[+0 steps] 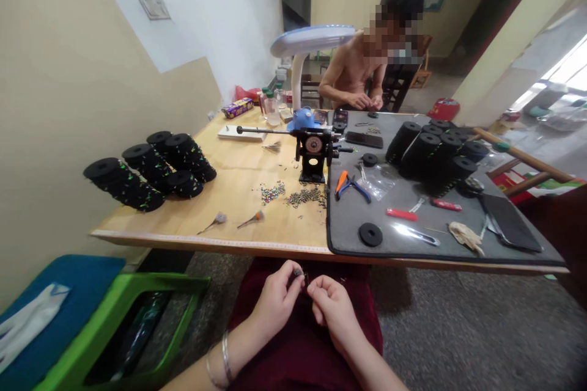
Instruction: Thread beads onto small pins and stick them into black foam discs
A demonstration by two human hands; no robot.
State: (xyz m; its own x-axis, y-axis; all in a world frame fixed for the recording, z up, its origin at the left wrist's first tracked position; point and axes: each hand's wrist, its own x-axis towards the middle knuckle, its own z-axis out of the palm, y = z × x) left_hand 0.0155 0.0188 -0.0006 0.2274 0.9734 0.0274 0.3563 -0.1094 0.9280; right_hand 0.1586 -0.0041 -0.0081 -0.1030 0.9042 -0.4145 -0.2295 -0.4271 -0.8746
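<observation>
Both hands are raised over a dark red cloth [362, 317] on my lap, in front of the table edge. My left hand [277, 296] is closed, thumb and forefinger pinching a small dark piece [298, 272], too small to name. My right hand [334, 304] is closed in a pinch beside it; what its fingertips hold is too fine to make out. The fingertips of the two hands nearly meet. On the table beyond lie a pile of small metal pieces [305, 197], a pile of coloured beads [273, 192] and two feathery tufts with thin stems [251, 219].
A black winding device [314, 156] and a lamp [299, 82] stand mid-table. Stacks of black foam spools [144, 168] are left, more [422, 146] right. The grey mat [348, 232] bears pliers [352, 186], scissors and a foam ring [370, 234]. A person [355, 76] sits opposite.
</observation>
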